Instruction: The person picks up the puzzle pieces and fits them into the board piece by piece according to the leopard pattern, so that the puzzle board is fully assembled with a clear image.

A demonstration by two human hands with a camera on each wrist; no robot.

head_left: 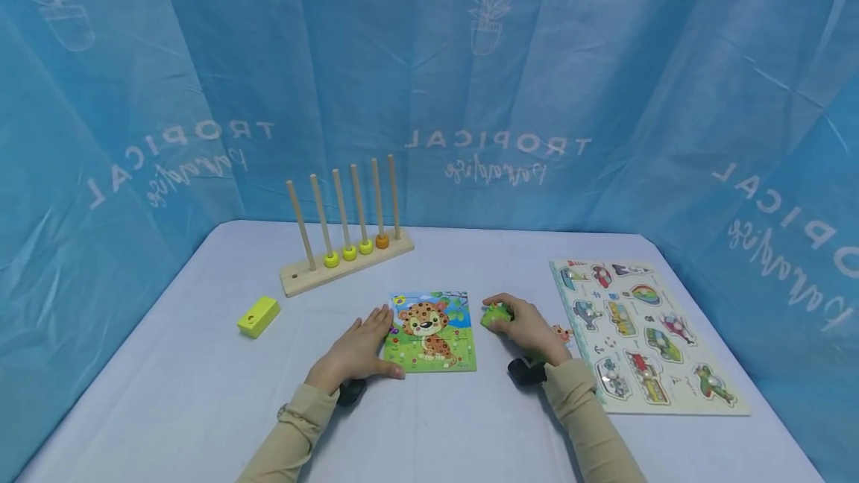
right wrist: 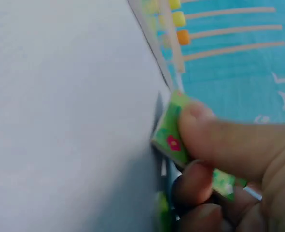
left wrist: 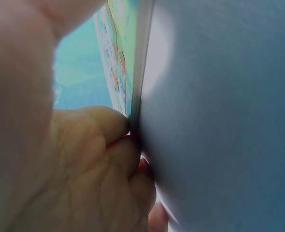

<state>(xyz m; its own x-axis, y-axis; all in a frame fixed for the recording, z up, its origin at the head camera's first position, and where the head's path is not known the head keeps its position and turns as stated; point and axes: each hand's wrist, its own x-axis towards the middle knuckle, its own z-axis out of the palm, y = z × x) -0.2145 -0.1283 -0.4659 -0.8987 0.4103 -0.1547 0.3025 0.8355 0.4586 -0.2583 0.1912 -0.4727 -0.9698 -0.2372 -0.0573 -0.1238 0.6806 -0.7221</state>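
Note:
A square leopard jigsaw puzzle (head_left: 429, 334) lies flat on the white table. My left hand (head_left: 359, 345) rests along its left edge, fingers extended and thumb near the lower left corner. In the left wrist view, the fingertips (left wrist: 116, 123) meet the puzzle's side (left wrist: 138, 63). Right of the puzzle, my right hand (head_left: 526, 326) pinches a green puzzle piece (head_left: 495, 314). The right wrist view shows a pink flower on this puzzle piece (right wrist: 173, 130), with the thumb against its face. Another green patterned piece (right wrist: 223, 182) shows beneath the thumb, partly hidden by the fingers.
Beside the right wrist lies a piece with a leopard face (head_left: 562, 332), partly covered. A vehicle peg puzzle board (head_left: 684, 393) lies at the right. A wooden peg stand (head_left: 295, 282) with yellow and orange beads stands at back left, near a yellow block (head_left: 259, 317). Blue curtains surround the table.

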